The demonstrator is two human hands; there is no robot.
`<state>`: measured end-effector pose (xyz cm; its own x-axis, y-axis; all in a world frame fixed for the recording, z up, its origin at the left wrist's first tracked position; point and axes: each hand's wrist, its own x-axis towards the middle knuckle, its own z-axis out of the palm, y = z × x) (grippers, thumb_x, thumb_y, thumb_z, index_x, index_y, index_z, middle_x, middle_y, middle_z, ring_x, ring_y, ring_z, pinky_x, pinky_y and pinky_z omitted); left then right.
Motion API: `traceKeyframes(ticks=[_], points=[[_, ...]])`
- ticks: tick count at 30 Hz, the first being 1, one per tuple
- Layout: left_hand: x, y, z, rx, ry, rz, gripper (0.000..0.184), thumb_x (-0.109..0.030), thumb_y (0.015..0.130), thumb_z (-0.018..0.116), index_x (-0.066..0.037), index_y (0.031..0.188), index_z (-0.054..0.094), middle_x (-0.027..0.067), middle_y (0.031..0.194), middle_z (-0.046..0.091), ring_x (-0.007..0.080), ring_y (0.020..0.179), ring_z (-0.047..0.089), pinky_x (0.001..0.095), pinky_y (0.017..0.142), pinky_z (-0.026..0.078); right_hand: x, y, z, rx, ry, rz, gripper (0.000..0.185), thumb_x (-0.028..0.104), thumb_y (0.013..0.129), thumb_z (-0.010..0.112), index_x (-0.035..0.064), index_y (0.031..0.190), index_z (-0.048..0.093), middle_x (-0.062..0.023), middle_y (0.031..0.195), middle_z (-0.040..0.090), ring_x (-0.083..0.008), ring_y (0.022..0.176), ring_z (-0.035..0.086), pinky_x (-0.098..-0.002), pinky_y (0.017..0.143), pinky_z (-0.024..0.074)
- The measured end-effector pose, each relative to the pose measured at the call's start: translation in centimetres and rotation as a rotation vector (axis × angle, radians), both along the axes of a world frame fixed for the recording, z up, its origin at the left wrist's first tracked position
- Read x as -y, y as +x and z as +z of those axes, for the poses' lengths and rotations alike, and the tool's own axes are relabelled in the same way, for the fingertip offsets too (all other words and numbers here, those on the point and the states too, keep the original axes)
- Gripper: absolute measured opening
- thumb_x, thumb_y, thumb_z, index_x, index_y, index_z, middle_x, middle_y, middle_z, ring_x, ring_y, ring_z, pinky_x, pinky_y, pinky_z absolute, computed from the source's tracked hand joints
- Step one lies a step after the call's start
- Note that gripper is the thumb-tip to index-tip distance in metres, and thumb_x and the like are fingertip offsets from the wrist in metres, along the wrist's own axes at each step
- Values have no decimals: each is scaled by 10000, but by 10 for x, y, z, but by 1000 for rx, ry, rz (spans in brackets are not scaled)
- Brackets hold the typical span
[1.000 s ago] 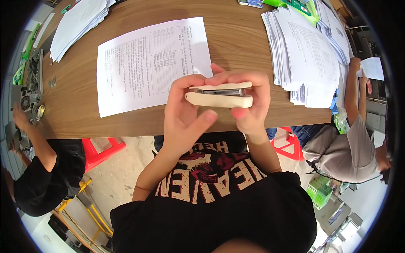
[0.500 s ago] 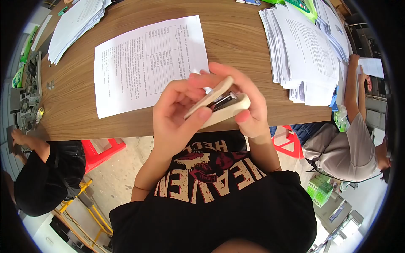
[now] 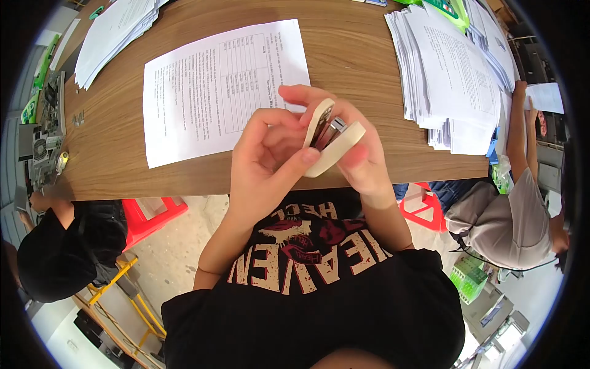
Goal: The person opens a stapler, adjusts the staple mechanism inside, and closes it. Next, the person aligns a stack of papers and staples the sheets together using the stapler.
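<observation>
A cream-coloured stapler (image 3: 337, 149) is held between both hands over the front edge of the table, its two halves spread apart and the metal staple channel showing inside. My left hand (image 3: 261, 157) is closed on its hinge end, thumb pressed along the side. My right hand (image 3: 364, 147) grips the other end, with the thumb below and the fingers curled behind it. Whether staples sit in the channel I cannot make out. Just behind my hands lies a printed sheet (image 3: 190, 104) with a table on it.
Thick stacks of printed paper stand at the right (image 3: 455, 92) and at the back left (image 3: 114, 37). A person in grey (image 3: 504, 212) sits at the right, another in black (image 3: 74, 252) at the left. Red stools (image 3: 153, 224) stand under the table edge (image 3: 123, 184).
The stapler has turned to a steeper angle in my hands, and its open mouth now faces more upward. The view has shifted slightly; the papers lie as before.
</observation>
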<state>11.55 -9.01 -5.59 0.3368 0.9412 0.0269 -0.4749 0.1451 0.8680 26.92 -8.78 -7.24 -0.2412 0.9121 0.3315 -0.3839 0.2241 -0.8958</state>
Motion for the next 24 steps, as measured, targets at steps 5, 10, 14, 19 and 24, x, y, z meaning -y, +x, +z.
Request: traceKeyframes(ticks=[5, 10, 14, 19, 24], points=[[-45, -24, -2, -685, 491, 231, 101, -27, 885, 602, 5, 981, 601, 91, 1002, 661, 164, 912, 641, 299, 806, 516, -6, 22, 2, 68, 28, -19, 494, 335, 905, 656, -7, 1218, 485, -103, 1177, 594, -161, 1056, 556, -307, 892, 440], [-136, -29, 8, -969, 758, 160, 174, -130, 897, 612, -3, 1014, 629, 99, 1024, 664, 222, 910, 649, 333, 843, 501, -12, 33, 8, 124, -24, -31, 427, 162, 851, 716, 13, 1188, 499, -45, 1010, 603, -111, 905, 564, -253, 774, 455], [-190, -27, -17, -1238, 935, -77, 357, -204, 888, 638, -42, 1203, 590, 106, 1173, 603, 279, 1108, 560, 345, 976, 429, -19, 37, 13, 281, 44, -101, 449, 155, 810, 753, 39, 1172, 514, -28, 983, 602, -105, 861, 559, -253, 734, 455], [-200, -27, -34, -1440, 894, -283, 490, -248, 853, 676, -63, 1285, 538, 108, 1265, 526, 281, 1204, 479, 365, 1012, 400, -24, 44, 14, 365, 35, -151, 472, 164, 785, 774, 48, 1164, 518, -13, 986, 612, -110, 862, 569, -259, 736, 457], [-210, -26, -34, -1481, 889, -158, 443, -286, 854, 667, -63, 1227, 582, 102, 1197, 560, 275, 1188, 499, 358, 974, 430, -30, 54, 9, 389, -14, -131, 482, 142, 783, 772, 45, 1173, 507, -25, 1004, 621, -118, 868, 580, -256, 750, 460]])
